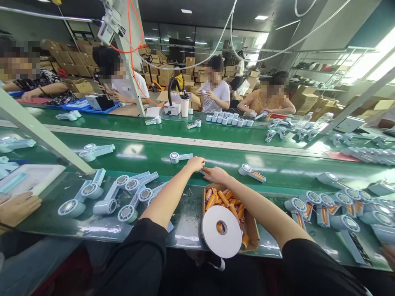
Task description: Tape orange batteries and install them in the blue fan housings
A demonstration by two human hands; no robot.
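Note:
My left hand (196, 163) and my right hand (217, 175) meet over the front edge of the green belt, fingers closed. Between the fingertips shows a small light-blue and orange piece, mostly hidden; it looks like a fan handle with an orange battery. What the left fingers pinch cannot be made out. Below my right forearm, an open cardboard box (253, 230) holds many orange batteries (224, 197). A white tape roll (212, 218) leans on the box's front. Beyond my left hand lies a light-blue handheld fan (174, 158); another fan (247, 168), its handle showing orange, lies to the right.
Several fans (91, 190) lie left of my left arm. More fans (325, 200), some with orange in their handles, crowd the right. A post (46, 131) rises at left. A co-worker's hand (21, 209) rests near a white tray (46, 176). Co-workers sit across the belt.

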